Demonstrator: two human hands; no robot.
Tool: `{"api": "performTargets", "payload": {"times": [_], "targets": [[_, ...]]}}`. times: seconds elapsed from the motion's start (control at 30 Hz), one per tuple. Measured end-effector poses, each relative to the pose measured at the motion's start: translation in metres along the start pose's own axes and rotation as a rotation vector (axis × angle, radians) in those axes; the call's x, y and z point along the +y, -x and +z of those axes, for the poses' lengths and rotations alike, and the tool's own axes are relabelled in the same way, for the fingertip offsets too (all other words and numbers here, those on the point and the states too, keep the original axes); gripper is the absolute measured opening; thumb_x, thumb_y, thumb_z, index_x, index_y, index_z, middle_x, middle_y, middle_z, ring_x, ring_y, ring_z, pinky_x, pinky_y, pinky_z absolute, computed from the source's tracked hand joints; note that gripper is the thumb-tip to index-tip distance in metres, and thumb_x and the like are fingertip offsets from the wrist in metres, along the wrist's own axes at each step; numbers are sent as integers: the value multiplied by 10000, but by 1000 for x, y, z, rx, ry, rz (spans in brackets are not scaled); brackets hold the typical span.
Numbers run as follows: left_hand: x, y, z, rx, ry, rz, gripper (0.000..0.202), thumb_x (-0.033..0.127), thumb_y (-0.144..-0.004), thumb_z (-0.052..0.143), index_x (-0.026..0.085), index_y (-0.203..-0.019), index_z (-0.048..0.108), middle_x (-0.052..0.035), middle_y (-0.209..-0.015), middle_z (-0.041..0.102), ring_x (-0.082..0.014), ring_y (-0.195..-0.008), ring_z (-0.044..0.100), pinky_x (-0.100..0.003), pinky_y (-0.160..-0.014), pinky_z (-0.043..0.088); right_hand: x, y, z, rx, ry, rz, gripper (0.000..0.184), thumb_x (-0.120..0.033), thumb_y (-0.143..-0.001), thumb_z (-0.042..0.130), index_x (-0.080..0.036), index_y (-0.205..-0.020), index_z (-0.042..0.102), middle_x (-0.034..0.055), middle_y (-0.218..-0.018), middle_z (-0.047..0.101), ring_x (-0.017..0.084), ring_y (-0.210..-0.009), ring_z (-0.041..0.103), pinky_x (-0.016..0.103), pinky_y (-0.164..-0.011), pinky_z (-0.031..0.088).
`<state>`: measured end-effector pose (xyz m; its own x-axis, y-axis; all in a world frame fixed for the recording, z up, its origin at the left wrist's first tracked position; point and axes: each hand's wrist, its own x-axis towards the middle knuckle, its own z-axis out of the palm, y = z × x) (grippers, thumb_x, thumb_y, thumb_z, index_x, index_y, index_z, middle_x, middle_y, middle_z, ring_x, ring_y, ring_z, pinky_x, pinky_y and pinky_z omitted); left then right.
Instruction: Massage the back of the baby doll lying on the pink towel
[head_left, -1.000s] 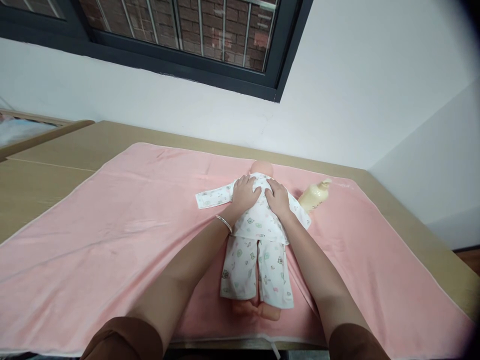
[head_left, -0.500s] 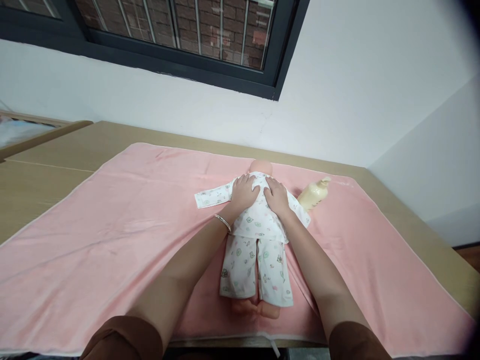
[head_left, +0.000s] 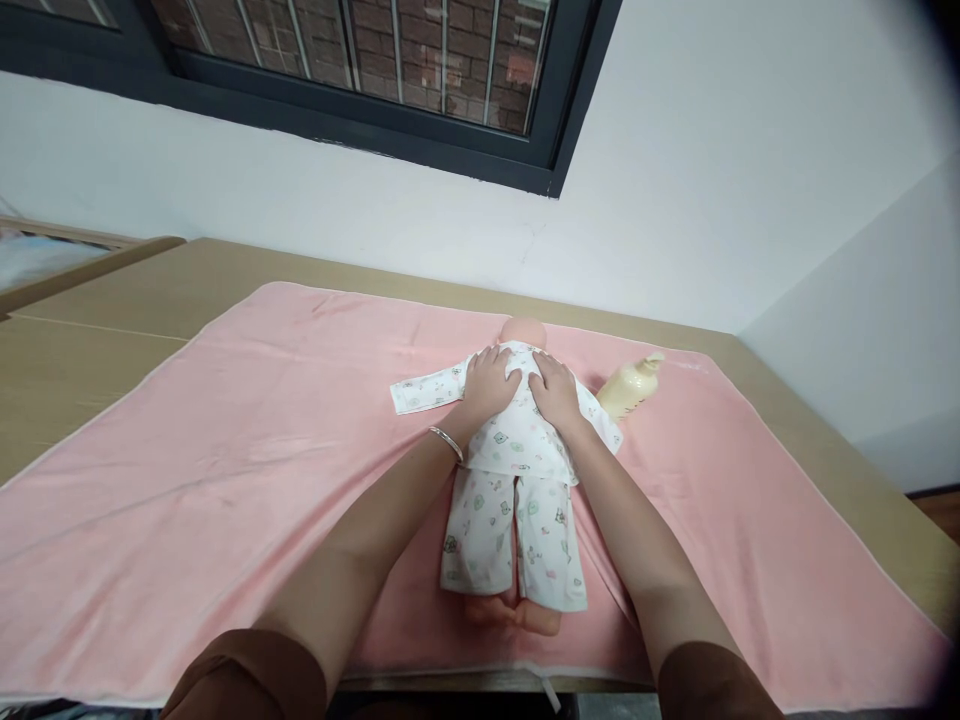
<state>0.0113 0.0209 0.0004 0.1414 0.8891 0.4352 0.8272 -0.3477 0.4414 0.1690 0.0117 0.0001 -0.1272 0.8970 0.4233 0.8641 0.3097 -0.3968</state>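
A baby doll (head_left: 523, 445) lies on a pink blanket (head_left: 247, 450), its head away from me and its feet toward me. It wears a white printed long-sleeved top and matching trousers. My left hand (head_left: 489, 384) rests flat on the left side of the doll's upper body, fingers extended. On the right side, my right hand (head_left: 556, 392) lies the same way, fingers stretched toward the shoulder. Both palms touch the top, and neither hand grips it. Beside the doll's right-hand sleeve lies a cream-coloured baby bottle (head_left: 630, 386), tipped on its side.
The blanket covers much of a wooden table (head_left: 150, 290) that stands against a white wall (head_left: 465, 235). A dark-framed window (head_left: 360, 110) is above. At the far left is a wooden-edged frame (head_left: 90, 272) with pale cloth inside.
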Motion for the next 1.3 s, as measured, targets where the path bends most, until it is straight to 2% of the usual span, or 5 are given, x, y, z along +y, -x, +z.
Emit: {"api": "performTargets", "payload": {"times": [0.3,0.5,0.8,1.0,1.3], "targets": [[1,0,0,2,-7,-9,430,331,-913,476,182,-1312,535,-129,-1441,532,-302,-1383,432,-481,-1173,311,-2,0,-1,-9,-6,10,500,-288,-929,393,-176,-1400,514,102,-1475,505,268,-1405,409,521,-1181,275],[2,0,-2,-29,-3,-27,480,342,-921,456,135,-1351,508,-159,-1477,494,-315,-1398,414,-493,-1180,298,-4,0,-3,-35,14,24,518,-291,-936,382,-155,-1422,496,109,-1497,477,277,-1417,392,510,-1189,262],[6,0,-7,-63,-34,-49,534,353,-930,421,102,-1400,470,-151,-1501,468,-291,-1418,391,-452,-1200,277,-9,2,-6,-56,65,64,540,-301,-947,381,-133,-1453,469,131,-1525,434,316,-1438,354,520,-1187,258],[6,0,-5,-58,-21,-63,576,355,-923,429,59,-1417,448,-176,-1513,445,-308,-1423,383,-459,-1205,262,-13,3,-8,-62,94,78,540,-289,-950,384,-121,-1456,466,144,-1523,433,327,-1434,359,512,-1188,262],[4,0,0,-44,-13,-76,586,359,-914,448,65,-1421,440,-184,-1529,420,-310,-1441,365,-461,-1208,259,-13,3,-8,-44,97,80,527,-291,-947,390,-138,-1442,484,125,-1508,460,316,-1419,384,506,-1179,286]]}}
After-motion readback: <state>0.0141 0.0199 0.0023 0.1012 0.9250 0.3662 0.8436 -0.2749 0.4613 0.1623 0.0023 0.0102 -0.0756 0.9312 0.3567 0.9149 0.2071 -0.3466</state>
